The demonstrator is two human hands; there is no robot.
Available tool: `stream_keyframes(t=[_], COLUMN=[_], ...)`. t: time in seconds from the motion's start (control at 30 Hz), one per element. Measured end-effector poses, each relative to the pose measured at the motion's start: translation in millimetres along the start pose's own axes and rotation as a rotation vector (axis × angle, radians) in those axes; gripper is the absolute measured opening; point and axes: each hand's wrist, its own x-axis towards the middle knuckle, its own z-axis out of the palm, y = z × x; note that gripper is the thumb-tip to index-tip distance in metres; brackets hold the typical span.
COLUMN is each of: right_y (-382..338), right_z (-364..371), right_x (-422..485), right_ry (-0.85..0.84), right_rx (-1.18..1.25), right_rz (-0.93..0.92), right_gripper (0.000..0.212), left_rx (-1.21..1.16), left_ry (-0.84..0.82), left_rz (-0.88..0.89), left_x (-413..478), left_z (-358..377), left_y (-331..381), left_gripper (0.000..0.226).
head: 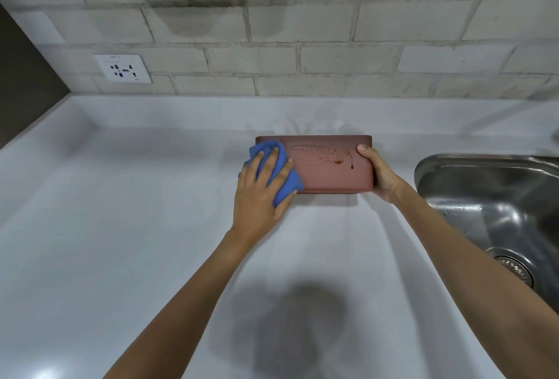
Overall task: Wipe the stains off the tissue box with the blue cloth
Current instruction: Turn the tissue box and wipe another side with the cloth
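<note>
A reddish-brown tissue box (328, 174) stands on the white counter, its near face turned toward me. Dark orange stains (326, 153) run as a dotted line across the upper part of that face, ending in a blotch and a drip at the right. My left hand (260, 194) presses the bunched blue cloth (282, 180) flat against the box's left end, covering that corner. My right hand (378, 174) grips the box's right end, thumb on the top front corner.
A steel sink (496, 212) with a drain lies just right of the box. Behind is a pale brick-tiled wall with a socket (122, 69) at the left. The white counter (121, 227) stretches left and toward me.
</note>
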Motion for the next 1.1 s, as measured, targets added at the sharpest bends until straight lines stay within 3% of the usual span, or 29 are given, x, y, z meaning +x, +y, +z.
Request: stream_keyframes(t=[0.1, 0.3, 0.5, 0.63, 0.73, 0.8, 1.0, 1.1], right_y=[1.6, 2.2, 2.9, 2.5, 1.8, 2.5, 4.7, 4.4], right_z=[-1.3, -1.3, -1.4, -0.1, 1.0, 0.6, -0.8, -1.7], right_x=[1.7, 2.6, 0.2, 1.0, 2.5, 3.8, 7.1, 6.9], right_ry=[0.020, 0.023, 0.018, 0.028, 0.040, 0.042, 0.037, 0.028], right_rx=[-0.018, -0.032, -0.046, -0.044, -0.040, -0.041, -0.050, -0.048], right_rz=[0.010, 0.020, 0.019, 0.018, 0.016, 0.017, 0.011, 0.004], right_gripper=[0.073, 0.077, 0.083, 0.061, 0.058, 0.059, 0.075, 0.079], left_rx=[0.026, -0.002, 0.112, -0.093, -0.151, -0.057, 0.041, 0.054], left_ry=[0.006, 0.008, -0.062, -0.002, 0.005, -0.029, -0.075, -0.063], left_rz=[0.031, -0.210, -0.007, -0.182, -0.309, -0.270, 0.121, 0.062], left_x=[-9.1, 45.3, -3.5, 15.9, 53.8, 65.4, 13.8, 13.9], left_z=[-5.3, -1.0, 0.5, -3.1, -2.4, -0.9, -0.4, -3.6], left_y=[-13.1, 10.9, 14.8, -0.4, 4.5, 13.6, 16.0, 4.3], left_gripper=[0.049, 0.062, 0.059, 0.053, 0.055, 0.054, 0.050, 0.049])
